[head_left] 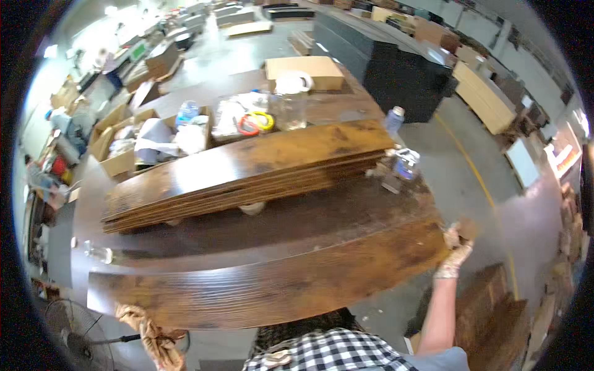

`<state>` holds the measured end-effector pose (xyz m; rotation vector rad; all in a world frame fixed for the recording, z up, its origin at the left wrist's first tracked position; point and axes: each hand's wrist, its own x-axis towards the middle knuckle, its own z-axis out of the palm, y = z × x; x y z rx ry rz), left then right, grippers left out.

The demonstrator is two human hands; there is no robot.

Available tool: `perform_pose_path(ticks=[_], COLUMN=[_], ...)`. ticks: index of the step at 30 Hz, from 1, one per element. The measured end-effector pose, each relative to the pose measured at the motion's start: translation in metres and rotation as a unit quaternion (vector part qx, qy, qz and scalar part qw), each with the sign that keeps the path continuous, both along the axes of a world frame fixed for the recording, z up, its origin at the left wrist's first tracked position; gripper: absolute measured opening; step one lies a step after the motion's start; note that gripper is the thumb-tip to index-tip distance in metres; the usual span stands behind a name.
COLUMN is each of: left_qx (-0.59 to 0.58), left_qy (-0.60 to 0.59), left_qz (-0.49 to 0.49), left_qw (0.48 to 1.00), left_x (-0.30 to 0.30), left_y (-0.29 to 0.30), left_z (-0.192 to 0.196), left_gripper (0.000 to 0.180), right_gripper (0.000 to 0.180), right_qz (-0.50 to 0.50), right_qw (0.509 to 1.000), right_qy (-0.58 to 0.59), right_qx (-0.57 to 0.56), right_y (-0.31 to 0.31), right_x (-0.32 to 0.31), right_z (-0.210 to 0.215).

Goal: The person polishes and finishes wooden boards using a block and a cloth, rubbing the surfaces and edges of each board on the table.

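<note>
A long, dark brown wood-grain board [266, 287] lies along the table's near edge, in front of me. At its right end is my right hand [455, 253], in a pale patterned glove. Its fingers are closed round something small and brown [468, 229], too blurred to name. By the board's left front corner, a crumpled tan cloth [148, 334] covers the place of my left hand, whose fingers are hidden. Behind the board rests a stack of similar brown boards [253, 157], slightly tilted across the table [247, 244].
Behind the stack stand an open carton [114, 161], a clear jar [291, 111], red and yellow tape rolls [257, 122] and a flat cardboard box [318, 71]. Bottles [405, 164] sit at the table's right edge. A small glass bottle [99, 252] lies left. A fan [77, 337] stands lower left.
</note>
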<state>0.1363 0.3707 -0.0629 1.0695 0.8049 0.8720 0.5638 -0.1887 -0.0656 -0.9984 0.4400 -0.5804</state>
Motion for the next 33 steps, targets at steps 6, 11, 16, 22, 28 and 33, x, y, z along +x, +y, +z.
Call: perform_pose_path(ticks=[6,11,16,22,28,33], left_qx=[-0.137,-0.211,-0.254,-0.266,-0.260,-0.177], left_qy=[-0.114,-0.069,-0.151,-0.149,-0.112,-0.012], left_qz=[0.013,-0.005,-0.108,-0.094,-0.090,-0.126], left_qw=[0.984,0.975,0.949,0.948,0.955,0.976], left_x=[0.119,0.210,0.242,0.286,0.283,0.295], left_y=[-0.015,0.000,0.093,0.125,0.171,0.185], left_z=[0.041,0.076,0.011,0.015,-0.009,0.002], left_gripper=[0.040,0.016,0.022,0.007,0.009,0.013], right_gripper=[0.046,0.045,0.045,0.039,0.042,0.036], right_qz=[0.047,0.033,0.091,0.153,0.103,0.195], right_qw=[0.972,0.955,0.970,0.969,0.986,0.979], right_qy=[-0.119,-0.146,-0.137,-0.129,-0.041,-0.049], right_qx=[0.195,0.257,0.177,0.145,0.128,0.004], right_y=[-0.066,-0.028,-0.004,0.046,0.182,0.154], right_x=[0.021,0.049,0.113,0.205,0.203,0.249], right_z=[-0.028,0.014,0.031,0.032,0.096,0.029])
